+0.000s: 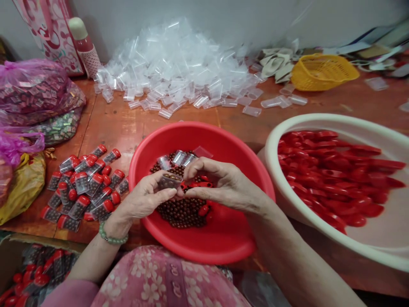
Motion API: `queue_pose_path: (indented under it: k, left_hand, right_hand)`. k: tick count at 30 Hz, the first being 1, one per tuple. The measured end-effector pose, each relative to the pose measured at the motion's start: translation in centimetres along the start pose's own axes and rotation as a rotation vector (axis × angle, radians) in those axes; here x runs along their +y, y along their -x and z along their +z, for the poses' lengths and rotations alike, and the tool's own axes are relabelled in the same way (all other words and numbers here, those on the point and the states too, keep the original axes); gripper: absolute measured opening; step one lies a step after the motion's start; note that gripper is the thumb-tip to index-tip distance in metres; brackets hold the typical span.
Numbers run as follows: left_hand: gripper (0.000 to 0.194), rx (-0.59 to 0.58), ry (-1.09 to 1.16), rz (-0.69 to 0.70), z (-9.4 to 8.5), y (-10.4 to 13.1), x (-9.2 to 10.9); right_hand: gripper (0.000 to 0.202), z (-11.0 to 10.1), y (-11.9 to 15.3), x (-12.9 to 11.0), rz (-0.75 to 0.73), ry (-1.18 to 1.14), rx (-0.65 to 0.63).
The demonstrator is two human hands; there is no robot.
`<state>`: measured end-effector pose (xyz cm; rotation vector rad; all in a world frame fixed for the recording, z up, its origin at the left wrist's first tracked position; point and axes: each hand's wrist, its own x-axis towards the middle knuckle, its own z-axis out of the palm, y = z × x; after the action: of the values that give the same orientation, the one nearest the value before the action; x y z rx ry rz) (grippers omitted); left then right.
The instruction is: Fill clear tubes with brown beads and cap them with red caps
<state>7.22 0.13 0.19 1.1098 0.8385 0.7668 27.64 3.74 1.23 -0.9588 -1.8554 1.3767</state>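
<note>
My left hand (148, 194), with a green bead bracelet at the wrist, grips a small clear plastic tube (170, 181) holding brown beads. At the tube's right end, the thumb and fingers of my right hand (220, 181) curve together; whatever they pinch there is hidden. Both hands are over a red basin (230, 230). Inside it lie many loose brown beads (183, 213), a few clear tubes (179, 158) toward the back and red plastic pieces (203, 210), some partly covered by my right hand.
Left of the basin lie filled red-capped tubes (81, 183). Clear empty tubes (185, 64) are heaped at the wall. A white basin (271, 145) of red caps (332, 175) stands right. Also around are a yellow basket (322, 72), a bottle (84, 47) and filled bags (35, 94).
</note>
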Motion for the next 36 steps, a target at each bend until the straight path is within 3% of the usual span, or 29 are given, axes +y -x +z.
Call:
queue_pose_path:
  k: [7, 11, 17, 22, 27, 30, 33, 36]
  left_hand:
    - [0.012, -0.018, -0.175, 0.021, 0.5, 0.6, 1.5]
    - [0.011, 0.015, -0.214, 0.055, 0.1, -0.1, 1.4]
    - [0.012, 0.039, -0.19, 0.02, -0.3, 0.0, 1.6]
    - [0.017, 0.015, -0.065, -0.031, -0.3, -0.7, 0.9]
    - [0.022, 0.014, 0.046, -0.05, -0.4, -1.3, 0.4]
    - [0.024, 0.031, 0.114, -0.06, -0.7, -1.3, 0.4]
    - [0.027, 0.049, 0.164, -0.069, -0.9, -1.1, 0.5]
    - [0.033, 0.037, 0.202, -0.089, -0.8, -0.8, 0.5]
  right_hand:
    - [0.023, -0.6, 1.6, -0.1, -0.001, -0.071, 0.142]
    - [0.018, -1.2, 1.5, 0.7, 0.031, 0.111, 0.183]
    - [0.015, -1.4, 0.3, 3.3, 0.195, 0.805, -0.285]
    - [0.02, 0.4, -0.7, 5.3, 0.1, 1.092, -0.432]
    - [0.018, 1.9, -1.4, 7.4, -0.003, 1.108, -0.454]
    - [0.015, 1.5, -1.7, 7.1, -0.03, 1.085, -0.436]
    - [0.016, 0.6, -1.8, 5.2, 0.005, 0.852, -0.249]
    - [0.02, 0.1, -1.3, 3.0, 0.1, 0.385, -0.021]
